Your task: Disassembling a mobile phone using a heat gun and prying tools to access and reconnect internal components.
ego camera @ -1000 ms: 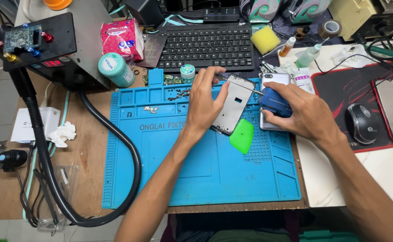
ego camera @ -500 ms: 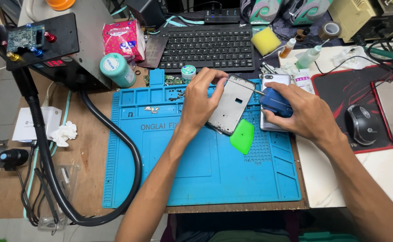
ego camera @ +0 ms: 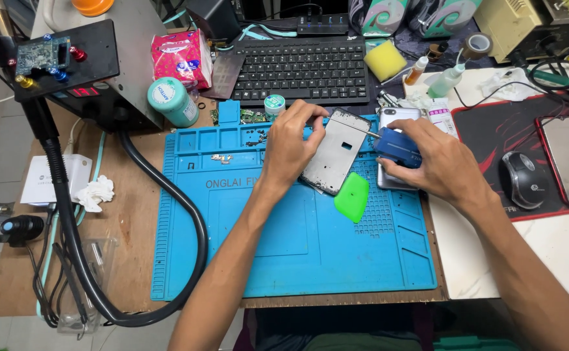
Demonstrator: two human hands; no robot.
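The left hand (ego camera: pixel 292 144) grips a bare phone frame (ego camera: pixel 336 151), tilted up off the blue mat (ego camera: pixel 284 240), while the right hand (ego camera: pixel 430 159) is closed on a blue-handled screwdriver (ego camera: pixel 393 145) whose thin shaft meets the frame's upper edge. The frame looks already stripped, with loose small parts (ego camera: pixel 221 157) lying on the mat, so the work seems well advanced. Both forearms reach in from below, and a green pick (ego camera: pixel 352 197) lies just under the frame.

Both forearms are bare to the elbow (no sleeves, watch or rings), hands (ego camera: pixel 291 146) ungloved.

open mat (ego camera: pixel 297 260) below, keyboard (ego camera: pixel 304 68) blocking above
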